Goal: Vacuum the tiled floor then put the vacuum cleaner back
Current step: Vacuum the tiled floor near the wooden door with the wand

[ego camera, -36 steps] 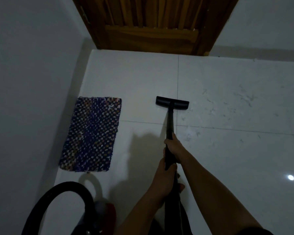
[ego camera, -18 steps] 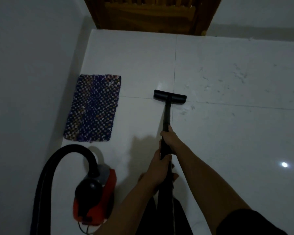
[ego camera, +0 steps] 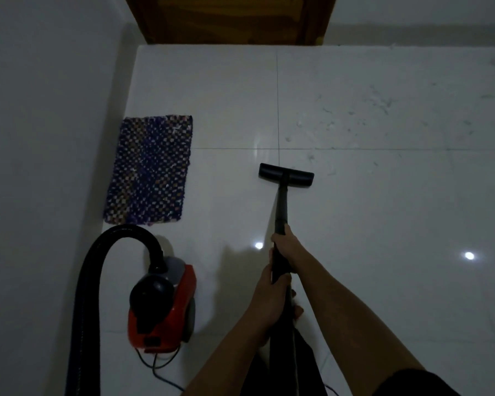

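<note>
A black vacuum wand [ego camera: 281, 208] runs away from me to a flat black floor head [ego camera: 286, 175] resting on the white tiled floor [ego camera: 383, 224]. My right hand [ego camera: 287, 245] grips the wand higher up. My left hand [ego camera: 270, 292] grips it just below, closer to my body. The red and black canister vacuum cleaner [ego camera: 162, 307] sits on the floor to my left, with its black hose [ego camera: 97, 267] arching up and over to the left. Dust and hair specks [ego camera: 355, 124] lie on the tiles beyond the head.
A blue woven mat [ego camera: 150, 170] lies against the left wall [ego camera: 40, 167]. A wooden door [ego camera: 226, 18] stands at the far end. The power cord [ego camera: 157, 367] trails behind the canister. My bare foot [ego camera: 296, 310] is under the wand.
The floor head has been drawn back toward me, past the tile joint. The view has tilted down, so the canister and hose show fully. Both hands keep their grip.
</note>
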Available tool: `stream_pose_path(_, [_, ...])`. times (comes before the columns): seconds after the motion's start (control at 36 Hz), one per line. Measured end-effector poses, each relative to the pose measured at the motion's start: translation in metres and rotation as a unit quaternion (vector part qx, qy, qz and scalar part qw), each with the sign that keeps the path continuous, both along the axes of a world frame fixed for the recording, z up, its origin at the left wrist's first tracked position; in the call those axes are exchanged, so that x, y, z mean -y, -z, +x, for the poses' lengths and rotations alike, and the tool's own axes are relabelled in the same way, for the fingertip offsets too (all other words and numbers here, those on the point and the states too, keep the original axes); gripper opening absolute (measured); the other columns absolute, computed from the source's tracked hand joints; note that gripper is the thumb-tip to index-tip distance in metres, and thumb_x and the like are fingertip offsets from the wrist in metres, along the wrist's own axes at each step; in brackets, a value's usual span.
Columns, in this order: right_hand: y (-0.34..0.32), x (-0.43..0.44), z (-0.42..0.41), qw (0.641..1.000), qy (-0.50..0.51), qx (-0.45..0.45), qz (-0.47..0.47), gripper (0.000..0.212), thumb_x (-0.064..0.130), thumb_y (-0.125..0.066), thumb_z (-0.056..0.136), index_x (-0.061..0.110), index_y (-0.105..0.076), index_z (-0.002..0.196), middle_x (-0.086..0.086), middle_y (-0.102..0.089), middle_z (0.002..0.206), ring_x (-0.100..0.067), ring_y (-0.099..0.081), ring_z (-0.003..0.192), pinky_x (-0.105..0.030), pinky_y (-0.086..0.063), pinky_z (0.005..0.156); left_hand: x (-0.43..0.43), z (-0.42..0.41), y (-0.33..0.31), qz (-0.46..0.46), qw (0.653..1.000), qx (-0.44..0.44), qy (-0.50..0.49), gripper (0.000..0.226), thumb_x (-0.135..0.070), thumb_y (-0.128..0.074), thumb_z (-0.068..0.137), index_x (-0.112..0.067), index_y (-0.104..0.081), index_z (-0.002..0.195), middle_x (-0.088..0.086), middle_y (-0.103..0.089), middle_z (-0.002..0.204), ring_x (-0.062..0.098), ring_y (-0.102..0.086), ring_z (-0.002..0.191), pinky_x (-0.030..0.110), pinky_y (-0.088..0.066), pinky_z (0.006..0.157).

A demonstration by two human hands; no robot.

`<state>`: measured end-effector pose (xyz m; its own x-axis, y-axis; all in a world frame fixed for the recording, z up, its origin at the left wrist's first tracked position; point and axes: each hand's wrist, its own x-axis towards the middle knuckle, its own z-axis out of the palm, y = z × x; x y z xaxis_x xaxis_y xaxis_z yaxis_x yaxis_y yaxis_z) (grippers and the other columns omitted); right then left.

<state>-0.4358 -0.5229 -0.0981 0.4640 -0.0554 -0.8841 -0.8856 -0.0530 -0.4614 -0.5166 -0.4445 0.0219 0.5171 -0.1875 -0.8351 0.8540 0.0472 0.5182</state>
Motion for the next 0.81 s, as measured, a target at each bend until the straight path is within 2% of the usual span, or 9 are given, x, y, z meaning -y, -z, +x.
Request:
stream_pose_path(0.14, [0.005,0.01,-0.018,1.0,-0.012,-0.009,-0.005,0.061,0.005,-0.041,0.096,0.019,-0.018,0.15,-0.011,-0.051,0.074,-0.019,-0.052,0.051,-0.029,-0.045,0.044,0.011,-0.017,0.005,0.003,1.0,-0.003,0.004,0.033,-0.018,-0.037,0.1,-0.021,-0.04,0.133,0.016,-0.051,0.09,0.016,-0.05,0.06,0.015,-0.045,0.04])
stream_pose_path(0.19, [0.007,0.015,-0.022,1.0,-0.008,-0.014,-0.003,0.06,0.004,-0.041,0.095,0.018,-0.02,0.149,-0.011,-0.051,0.073,-0.019,-0.051,0.048,-0.025,-0.044,0.039,0.016,-0.019,0.008,0.001,1.0,-0.006,0.003,0.034,-0.018,-0.037,0.1,-0.02,-0.04,0.134,0.017,-0.051,0.092,0.017,-0.05,0.061,0.015,-0.045,0.041])
stream_pose_path(0.28, [0.012,0.022,-0.021,1.0,-0.01,-0.017,0.0,0.06,0.004,-0.042,0.095,0.02,-0.02,0.149,-0.011,-0.051,0.071,-0.019,-0.051,0.048,-0.025,-0.044,0.04,0.023,-0.019,0.013,-0.005,1.0,-0.012,-0.003,0.034,-0.02,-0.037,0.1,-0.021,-0.04,0.134,0.018,-0.051,0.093,0.018,-0.05,0.062,0.016,-0.046,0.042])
stream_pose_path(0.42, [0.016,0.029,-0.005,1.0,-0.02,-0.013,0.015,0.064,0.006,-0.041,0.097,0.023,-0.013,0.151,-0.01,-0.05,0.065,-0.019,-0.05,0.048,-0.027,-0.044,0.042,0.03,-0.007,0.02,0.007,1.0,-0.012,-0.013,0.032,-0.025,-0.037,0.101,-0.023,-0.041,0.133,0.017,-0.054,0.094,0.018,-0.051,0.065,0.017,-0.046,0.042])
stream_pose_path(0.56, [0.02,0.033,0.025,0.999,-0.02,-0.013,0.037,0.072,0.007,-0.041,0.098,0.029,-0.001,0.153,-0.011,-0.05,0.07,-0.019,-0.049,0.052,-0.029,-0.044,0.046,0.038,0.019,0.026,0.031,0.999,-0.007,-0.027,0.026,-0.026,-0.038,0.1,-0.025,-0.045,0.125,0.015,-0.055,0.095,0.02,-0.053,0.07,0.016,-0.047,0.042])
stream_pose_path(0.69, [0.023,0.036,0.064,0.997,-0.045,-0.024,0.052,0.073,0.008,-0.04,0.099,0.034,0.002,0.152,-0.011,-0.05,0.071,-0.019,-0.049,0.051,-0.024,-0.044,0.039,0.048,0.054,0.032,0.039,0.998,0.003,-0.04,0.026,-0.021,-0.038,0.101,-0.024,-0.043,0.126,0.015,-0.053,0.091,0.019,-0.05,0.059,0.018,-0.046,0.04])
stream_pose_path(0.81, [0.022,0.038,0.095,0.997,-0.058,-0.017,0.05,0.072,0.007,-0.039,0.098,0.033,0.0,0.152,-0.011,-0.049,0.072,-0.019,-0.049,0.051,-0.021,-0.043,0.036,0.054,0.082,0.036,0.037,0.998,-0.002,-0.052,0.028,-0.021,-0.038,0.1,-0.023,-0.042,0.127,0.015,-0.052,0.091,0.02,-0.052,0.066,0.02,-0.048,0.044])
